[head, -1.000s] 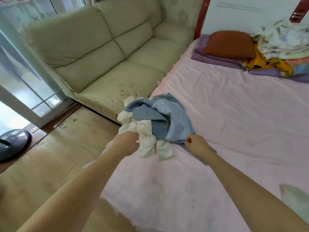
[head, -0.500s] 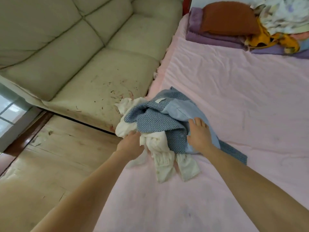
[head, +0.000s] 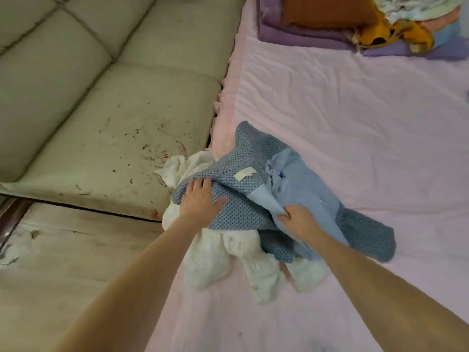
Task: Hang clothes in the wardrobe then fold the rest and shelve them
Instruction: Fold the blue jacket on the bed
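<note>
A blue knitted garment [head: 256, 161] with a pale blue lining and a white label lies crumpled at the left edge of the pink bed [head: 355, 118]. Under it lies a white garment [head: 210, 260], whose legs spread toward me. My left hand [head: 200, 199] rests flat on the knitted fabric, fingers straight and spread. My right hand [head: 299, 219] pinches the pale blue lining at its near edge.
A cream sofa [head: 101, 97] with dark specks stands against the bed's left side. The wooden floor [head: 63, 250] lies below it. At the bed's far end sit purple folded bedding [head: 291, 31], a brown pillow [head: 324, 11] and a pile of mixed clothes [head: 406, 26].
The bundle has been lowered onto the bed. My left hand has let go of the white garment and moved onto the blue knit. My right hand has taken hold of the lining.
</note>
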Demonstrator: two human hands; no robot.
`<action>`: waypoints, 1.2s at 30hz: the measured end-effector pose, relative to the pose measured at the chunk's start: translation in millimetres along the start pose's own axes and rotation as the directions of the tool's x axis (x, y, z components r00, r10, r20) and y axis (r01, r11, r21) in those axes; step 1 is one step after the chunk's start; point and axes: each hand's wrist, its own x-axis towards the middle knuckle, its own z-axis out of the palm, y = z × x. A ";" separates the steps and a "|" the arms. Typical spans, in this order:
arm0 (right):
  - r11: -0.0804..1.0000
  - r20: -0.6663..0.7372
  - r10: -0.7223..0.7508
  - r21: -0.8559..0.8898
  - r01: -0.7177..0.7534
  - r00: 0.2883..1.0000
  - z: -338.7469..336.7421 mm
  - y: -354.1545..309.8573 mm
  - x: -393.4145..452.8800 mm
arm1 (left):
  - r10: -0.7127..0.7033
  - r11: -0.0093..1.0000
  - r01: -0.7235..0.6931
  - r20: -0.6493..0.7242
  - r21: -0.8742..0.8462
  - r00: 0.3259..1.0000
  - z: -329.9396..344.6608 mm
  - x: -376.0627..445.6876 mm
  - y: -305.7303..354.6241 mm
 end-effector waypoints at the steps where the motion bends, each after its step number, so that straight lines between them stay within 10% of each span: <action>1: 0.999 -0.007 -0.021 0.043 0.022 1.000 -1.8 -0.7 -15.0 | -0.030 0.998 0.029 -0.012 -0.058 0.999 -1.1 3.4 5.4; 6: 0.975 -0.150 -0.201 0.069 0.213 0.968 -40.0 -6.4 -93.3 | -0.164 0.959 0.202 0.193 -0.196 0.967 -4.0 -1.5 53.5; 10: 0.955 -0.178 -0.266 0.088 0.284 0.947 -62.7 -10.6 -137.2 | -0.169 0.667 0.378 0.364 -0.642 0.916 -4.4 -30.9 107.2; 17: 0.947 -0.062 -0.320 0.005 0.321 0.945 -98.5 24.4 -227.6 | 0.036 0.762 0.117 0.222 -0.636 0.974 -35.9 -105.4 195.3; 22: 0.959 -0.238 -0.257 0.056 0.278 0.936 -180.6 68.4 -278.6 | 0.287 0.894 -0.248 0.051 -0.374 0.957 -83.5 -182.9 251.4; 27: 0.882 -0.260 -0.470 -0.122 0.454 0.843 -243.7 104.5 -301.7 | 0.647 0.760 -0.644 0.195 -0.086 0.737 -100.4 -288.2 316.7; 30: 0.786 -0.108 -0.618 -0.070 0.614 0.778 -252.3 115.6 -328.7 | 0.709 0.706 -0.706 0.039 -0.059 0.705 -101.0 -345.6 358.3; 36: 0.847 -0.492 -0.431 0.067 0.527 0.756 -285.9 141.8 -400.1 | 0.710 0.676 -0.561 -0.217 0.479 0.670 -104.4 -408.0 408.0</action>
